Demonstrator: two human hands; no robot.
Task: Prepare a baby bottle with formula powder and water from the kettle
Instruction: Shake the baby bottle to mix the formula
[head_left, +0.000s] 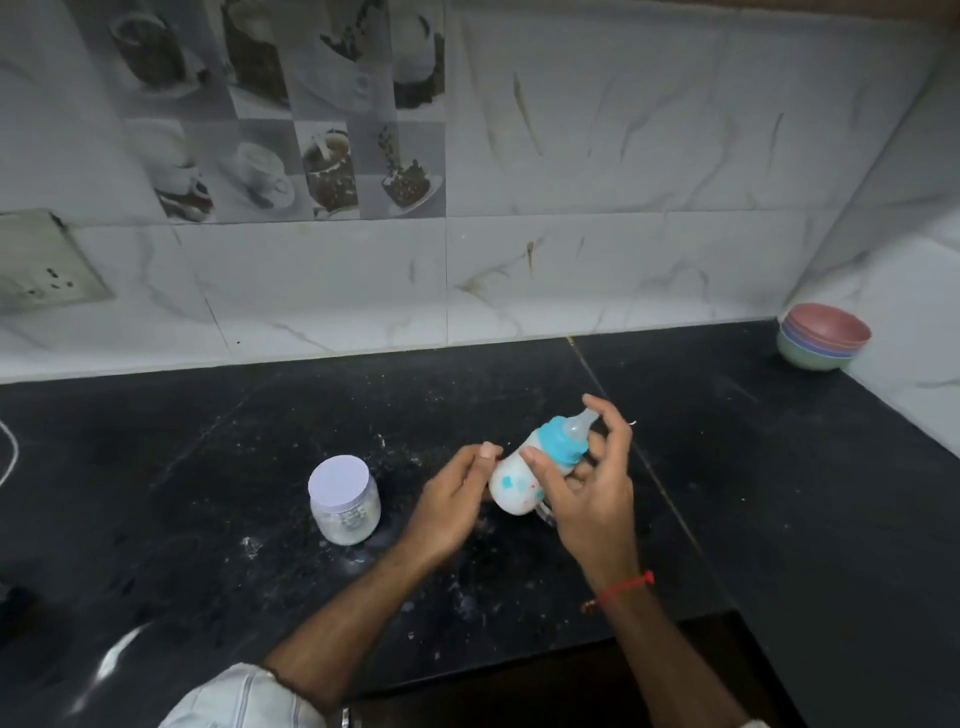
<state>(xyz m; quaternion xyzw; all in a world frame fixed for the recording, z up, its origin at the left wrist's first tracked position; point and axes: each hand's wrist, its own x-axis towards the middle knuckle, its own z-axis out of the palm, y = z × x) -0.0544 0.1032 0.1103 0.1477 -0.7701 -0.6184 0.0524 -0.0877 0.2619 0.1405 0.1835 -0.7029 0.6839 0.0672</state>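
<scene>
A small baby bottle (514, 483) with a teal collar, a clear teat and milky white contents is held tilted above the black counter (208, 493), teat pointing up and right. My left hand (452, 504) grips its lower body from the left. My right hand (592, 483) wraps around the collar end, thumb on the bottle's front and fingers spread behind the teat. A clear jar with a white lid (344, 499) stands closed on the counter to the left of my left hand, with pale powder inside. No kettle is in view.
A stack of coloured bowls (823, 338) sits in the far right corner against the tiled wall. A wall socket (41, 265) is at the far left, with a white cord (10, 452) below it. Spilled powder specks dot the counter around the jar.
</scene>
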